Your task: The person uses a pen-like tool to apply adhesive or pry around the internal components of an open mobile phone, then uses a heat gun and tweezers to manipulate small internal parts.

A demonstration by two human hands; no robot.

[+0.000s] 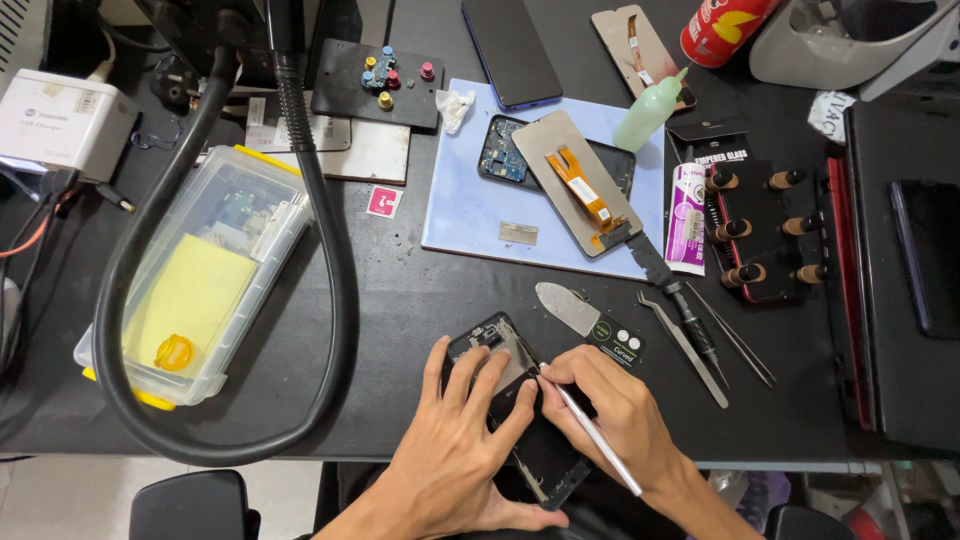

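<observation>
The left hand [455, 440] lies with fingers spread flat on an opened phone frame [515, 405] at the near table edge [400, 300], pinning it, while the right hand [620, 415] has its fingers pinched together on a slim metal tool [600, 440] whose tip sits just beyond the left fingertips [500, 358]. The tip itself is small, so I cannot tell what it touches. A slip could gouge the exposed parts or jab those fingertips, and the frame's near end, beneath both wrists, seems to overhang and could tip.
</observation>
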